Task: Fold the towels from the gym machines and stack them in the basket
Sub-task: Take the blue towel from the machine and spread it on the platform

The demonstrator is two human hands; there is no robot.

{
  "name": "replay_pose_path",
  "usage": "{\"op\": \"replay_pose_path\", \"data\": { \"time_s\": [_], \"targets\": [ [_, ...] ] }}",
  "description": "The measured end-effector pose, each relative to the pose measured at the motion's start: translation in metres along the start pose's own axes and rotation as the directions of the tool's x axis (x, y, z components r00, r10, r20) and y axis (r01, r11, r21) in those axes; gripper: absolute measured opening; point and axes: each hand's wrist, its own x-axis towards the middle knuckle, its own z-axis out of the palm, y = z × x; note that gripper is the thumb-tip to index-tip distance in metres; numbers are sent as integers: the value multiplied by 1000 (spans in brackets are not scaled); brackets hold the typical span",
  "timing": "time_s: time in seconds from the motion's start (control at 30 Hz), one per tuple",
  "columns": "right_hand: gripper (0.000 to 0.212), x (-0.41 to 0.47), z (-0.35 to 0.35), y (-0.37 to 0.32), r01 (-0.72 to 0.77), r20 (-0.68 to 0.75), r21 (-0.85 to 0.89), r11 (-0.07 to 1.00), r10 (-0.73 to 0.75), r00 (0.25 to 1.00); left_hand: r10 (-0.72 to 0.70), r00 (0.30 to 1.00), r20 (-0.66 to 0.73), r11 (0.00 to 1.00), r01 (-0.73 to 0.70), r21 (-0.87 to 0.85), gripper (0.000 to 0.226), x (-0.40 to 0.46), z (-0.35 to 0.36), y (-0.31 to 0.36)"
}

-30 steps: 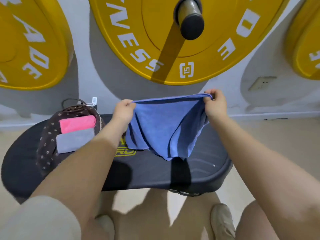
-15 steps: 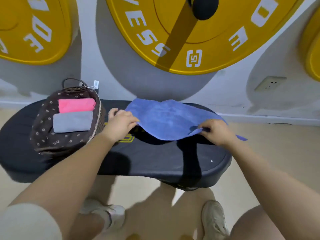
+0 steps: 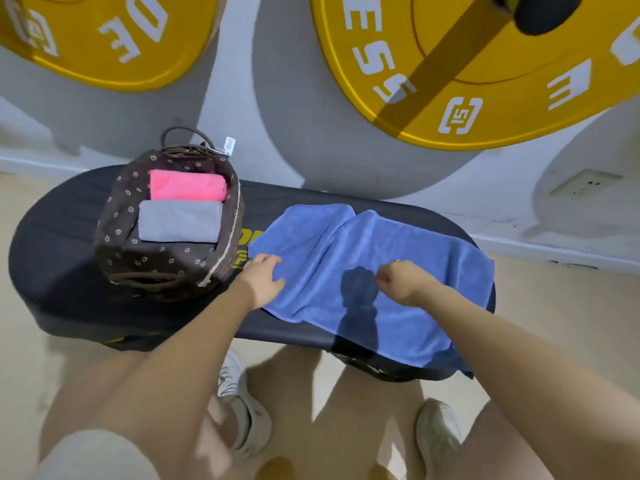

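While the blue towel [image 3: 374,271] lies spread on the black padded bench [image 3: 62,258], my left hand [image 3: 265,278] rests flat on its left edge, fingers loose and extended, pressing rather than pinching (nothing grasped). My right hand [image 3: 403,280] is curled into a loose fist just above the towel's middle, casting a shadow on the cloth; I cannot tell if it pinches any fabric. Towel has a raised crease running from the far edge toward me, and its near right corner hangs over the bench's front edge. Brown wicker basket [image 3: 117,237] with a flower-print liner sits on the bench just left of the towel, close to my left hand but not touching it. Inside it: a folded pink towel [image 3: 187,187] at the far side and a folded grey towel [image 3: 178,221] right beside it, nearer me. Yellow weight plates [image 3: 467,109] hang on the wall behind. My white sneakers [image 3: 242,410] show on the floor below.
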Motion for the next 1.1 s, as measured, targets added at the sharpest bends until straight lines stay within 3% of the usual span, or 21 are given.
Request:
{"op": "replay_pose_path", "data": {
  "time_s": [0.1,0.27,0.43,0.53,0.63,0.73,0.83,0.93,1.0,1.1],
  "targets": [
    [26,21,-14,-44,86,-38,-16,996,-86,996,-173,985,-8,978,171,-118,51,13,-1,-13],
    [25,67,-11,-94,173,-74,13,985,-171,982,-252,965,-66,956,238,-170,47,34,5,-31],
    [51,114,-12,-115,239,-65,28,971,-237,969,-240,964,-117,898,175,-404,52,58,5,-44],
    [64,139,-17,-125,262,-27,22,965,-262,965,-205,975,-87,916,160,-368,13,69,5,-45],
    [77,153,-18,-138,392,-20,-36,919,-393,919,-118,970,-211,953,51,-300,36,73,0,-34],
    [54,158,-17,-148,512,37,-87,854,-511,859,71,960,-270,935,-158,-318,49,72,-17,-18],
    [23,161,-28,-148,399,35,-244,884,-404,914,74,988,-137,914,-122,-387,45,73,-40,-11],
    [22,156,-39,-130,318,-20,-368,874,-349,937,142,990,-20,926,-140,-352,42,72,-51,-7],
    [24,148,-46,-111,265,-71,-460,848,-333,940,177,983,51,958,-160,-237,42,71,-50,-9],
    [26,138,-56,-87,71,-202,-406,911,-165,965,180,980,90,982,-174,-67,40,66,-45,-15]
  ]
}}
